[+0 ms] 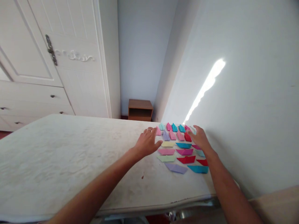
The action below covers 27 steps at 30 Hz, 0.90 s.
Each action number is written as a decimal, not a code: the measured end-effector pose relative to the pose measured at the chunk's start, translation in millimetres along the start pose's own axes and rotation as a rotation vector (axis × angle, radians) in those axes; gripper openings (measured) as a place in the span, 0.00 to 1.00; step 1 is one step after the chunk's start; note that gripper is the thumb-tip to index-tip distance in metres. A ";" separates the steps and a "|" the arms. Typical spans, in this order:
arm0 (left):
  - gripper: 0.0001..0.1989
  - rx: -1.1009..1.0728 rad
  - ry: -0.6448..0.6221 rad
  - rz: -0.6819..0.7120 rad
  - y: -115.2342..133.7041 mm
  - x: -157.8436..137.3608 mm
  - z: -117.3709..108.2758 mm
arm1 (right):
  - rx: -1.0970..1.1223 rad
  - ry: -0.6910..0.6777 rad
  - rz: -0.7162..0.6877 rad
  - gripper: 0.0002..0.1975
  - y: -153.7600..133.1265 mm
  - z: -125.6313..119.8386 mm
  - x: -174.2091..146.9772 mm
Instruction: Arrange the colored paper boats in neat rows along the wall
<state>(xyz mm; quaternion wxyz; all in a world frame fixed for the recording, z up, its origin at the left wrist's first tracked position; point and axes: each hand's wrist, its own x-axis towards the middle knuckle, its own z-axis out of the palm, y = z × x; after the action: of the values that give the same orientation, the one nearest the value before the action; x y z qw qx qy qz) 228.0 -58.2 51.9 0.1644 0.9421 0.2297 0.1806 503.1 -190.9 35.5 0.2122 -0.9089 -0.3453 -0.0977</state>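
Observation:
Several rows of folded paper boats lie on the white table (93, 146) at its right end. My left hand (147, 143) is at the left edge of the rows, thumb apart from the fingers, next to a pink paper boat (158, 131) and a yellow one (168, 144). On the far right side, my right hand (199, 138) reaches over the boats beside a red one (187, 137), its thumb spread away and its fingers partly covering the boats there. Neither hand visibly holds anything. Nearer me lie a lilac boat (176, 168) and a blue boat (198, 169).
A white wall (247, 102) with a streak of sunlight runs along the right. White wardrobe doors (74, 81) stand behind the table at the left. Beyond the far edge is a small brown cabinet (140, 104). A small brown mark (142, 177) shows on the tabletop.

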 end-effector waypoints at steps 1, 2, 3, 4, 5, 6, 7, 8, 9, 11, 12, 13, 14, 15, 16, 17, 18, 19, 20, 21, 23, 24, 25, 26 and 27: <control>0.31 0.027 -0.014 -0.006 0.8 11.9 7.3 | -0.023 -0.030 0.003 0.31 -3.2 3.7 6.3; 0.34 0.045 -0.029 -0.011 0.7 22.6 14.7 | -0.033 -0.055 0.004 0.31 -6.0 7.8 11.1; 0.36 0.055 -0.053 -0.022 0.0 32.1 21.9 | -0.037 -0.075 0.006 0.32 -7.9 12.2 14.7; 0.39 0.059 -0.077 -0.033 -1.2 40.8 28.7 | -0.044 -0.095 0.008 0.33 -9.2 16.6 17.1; 0.41 0.061 -0.097 -0.038 -2.9 48.9 35.0 | -0.053 -0.116 0.011 0.34 -9.9 21.0 18.4; 0.42 0.063 -0.109 -0.038 -4.8 56.7 40.6 | -0.065 -0.136 0.014 0.35 -10.3 25.0 18.9; 0.42 0.065 -0.112 -0.032 -6.7 64.4 45.4 | -0.080 -0.158 0.015 0.35 -10.6 28.7 18.6; 0.43 0.069 -0.108 -0.019 -8.6 72.2 49.6 | -0.094 -0.184 0.013 0.36 -11.0 32.0 17.8; 0.43 0.071 -0.106 -0.003 -10.3 79.9 53.2 | -0.106 -0.213 0.006 0.36 -11.6 34.7 16.7; 0.44 0.069 -0.123 0.022 -12.9 95.1 59.4 | -0.113 -0.274 -0.026 0.37 -13.7 38.7 13.9; 0.44 0.064 -0.142 0.032 -13.7 102.0 62.3 | -0.108 -0.297 -0.048 0.37 -15.1 40.2 12.5; 0.44 0.062 -0.167 0.047 -14.2 108.2 65.0 | -0.104 -0.319 -0.073 0.37 -16.6 41.5 11.1; 0.44 0.064 -0.196 0.065 -14.6 113.3 67.7 | -0.102 -0.338 -0.100 0.36 -18.3 42.8 9.8; 0.43 0.070 -0.222 0.086 -14.9 117.0 70.2 | -0.105 -0.353 -0.127 0.35 -19.9 44.1 8.4; 0.43 0.078 -0.244 0.109 -15.2 119.3 72.4 | -0.110 -0.364 -0.155 0.34 -21.6 45.5 6.9; 0.42 0.085 -0.260 0.132 -15.6 119.9 74.1 | -0.115 -0.370 -0.184 0.32 -23.3 47.1 5.1; 0.41 0.090 -0.269 0.152 -16.3 119.0 75.3 | -0.118 -0.368 -0.211 0.30 -25.2 48.6 3.1; 0.40 0.092 -0.270 0.170 -17.3 116.7 75.8 | -0.120 -0.358 -0.233 0.29 -27.4 50.2 0.7; 0.40 0.090 -0.267 0.185 -18.5 113.1 75.7 | -0.121 -0.343 -0.250 0.28 -30.0 51.6 -2.0; 0.39 0.089 -0.265 0.202 -20.0 108.5 74.9 | -0.118 -0.332 -0.266 0.28 -33.1 52.8 -5.1; 0.38 0.086 -0.266 0.229 -23.5 96.7 71.7 | -0.104 -0.321 -0.294 0.26 -41.4 54.5 -12.2; 0.37 0.084 -0.265 0.239 -25.3 90.1 69.5 | -0.092 -0.320 -0.308 0.25 -46.6 55.1 -16.1; 0.37 0.081 -0.260 0.249 -27.0 83.1 67.1 | -0.078 -0.322 -0.326 0.24 -52.3 55.6 -20.2; 0.36 0.078 -0.248 0.257 -28.7 75.9 64.3 | -0.064 -0.324 -0.348 0.23 -58.4 56.1 -24.4; 0.36 0.076 -0.229 0.264 -30.4 68.6 61.2 | -0.052 -0.324 -0.371 0.23 -64.8 56.6 -28.6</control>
<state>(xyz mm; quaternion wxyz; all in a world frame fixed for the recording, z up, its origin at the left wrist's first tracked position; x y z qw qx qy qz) 299.0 -12.7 4.1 0.1286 0.9841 0.0903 0.0832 440.3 -138.5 -3.6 0.1093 -0.8388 -0.5333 0.0030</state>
